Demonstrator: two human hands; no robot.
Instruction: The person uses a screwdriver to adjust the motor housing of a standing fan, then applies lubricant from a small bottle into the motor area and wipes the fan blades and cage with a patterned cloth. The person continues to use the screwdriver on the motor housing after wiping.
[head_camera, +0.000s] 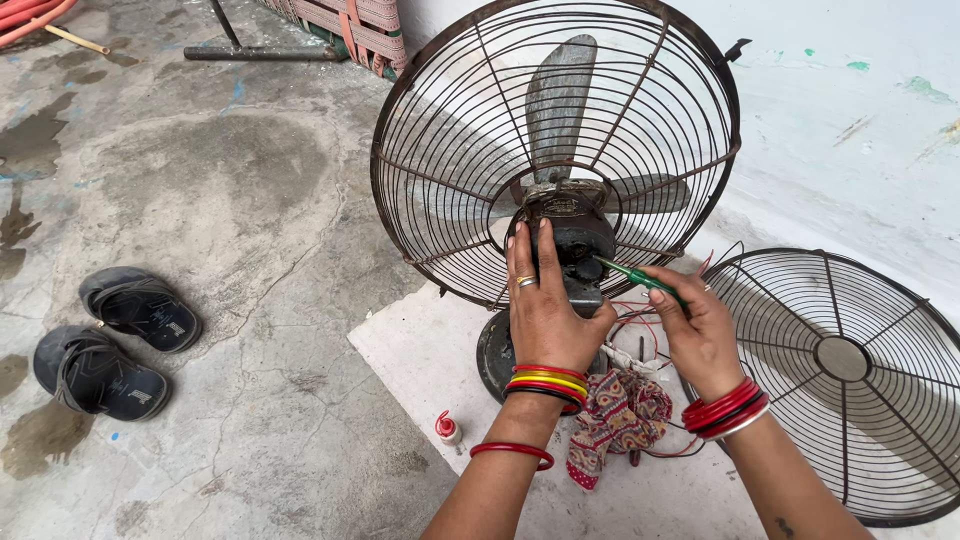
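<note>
An old rusty table fan (555, 150) stands on a round base, its wire cage facing away and grey blades showing through. My left hand (545, 300) grips the dark motor housing (580, 235) at the back of the fan. My right hand (700, 335) holds a green-handled screwdriver (640, 277) whose tip points at the motor housing. Both wrists wear red and yellow bangles. Thin red wires (635, 320) trail from the motor, partly hidden behind my hands.
A detached fan guard (850, 380) lies flat at the right by the white wall. A patterned cloth (615, 420) and a small red-capped bottle (447, 428) lie on the pale slab. A pair of dark sandals (115, 340) sits on the concrete floor at left.
</note>
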